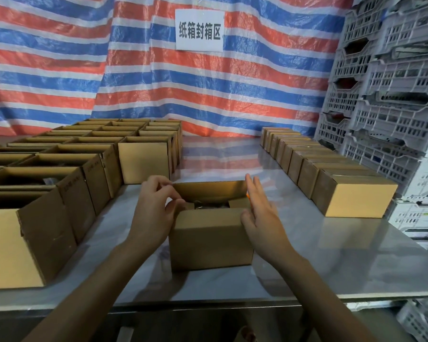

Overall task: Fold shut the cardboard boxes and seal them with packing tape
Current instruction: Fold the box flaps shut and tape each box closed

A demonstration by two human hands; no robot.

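A small cardboard box (210,240) stands on the steel table (331,255) in front of me, its top partly open. The near flap is folded over and the far flap stands up; something dark lies inside. My left hand (153,208) has curled fingers pinching the left flap at the box's left rim. My right hand (260,208) lies with straight fingers against the box's right side, pressing the right flap. No tape is in view.
Several open cardboard boxes (67,174) fill the table's left side in rows. A row of closed boxes (331,176) runs along the right. Grey plastic crates (386,95) are stacked at the far right. A striped tarp with a white sign (199,29) hangs behind.
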